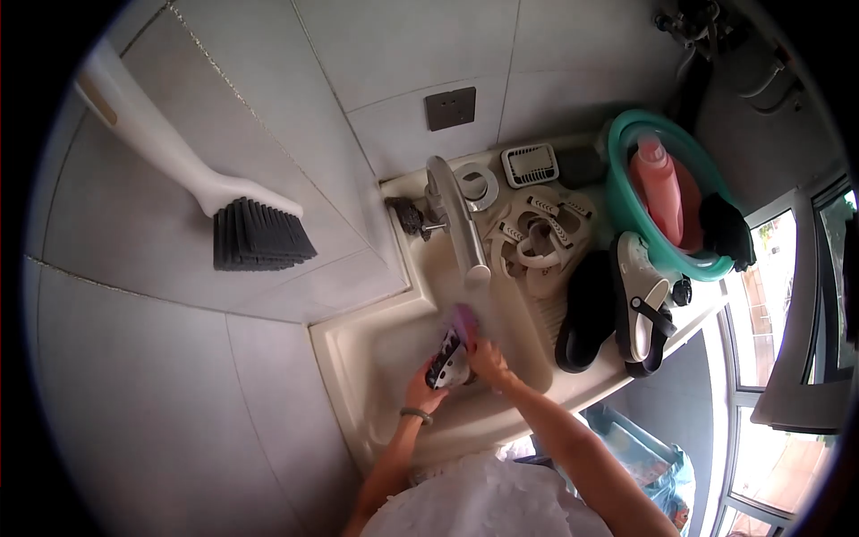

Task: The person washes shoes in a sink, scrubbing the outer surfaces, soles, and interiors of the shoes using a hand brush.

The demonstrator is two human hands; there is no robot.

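Over the sink basin (371, 345), my left hand (424, 391) is closed around the heel end of a white clog (453, 365) with black parts and dark holes. My right hand (489, 362) grips a purple scrub brush (463, 324), which is pressed against the clog and slightly blurred. Part of the clog is hidden behind my right hand and the brush. Just above them, the metal faucet (463, 224) points down into the basin. A bracelet sits on my left wrist.
Right of the basin lie beige strappy sandals (546, 237), a black insole-shaped piece (588, 313) and a white clog with a black strap (637, 295). A green basin (617, 170) holds a pink bottle (660, 192). A white-handled brush (259, 224) shows at upper left.
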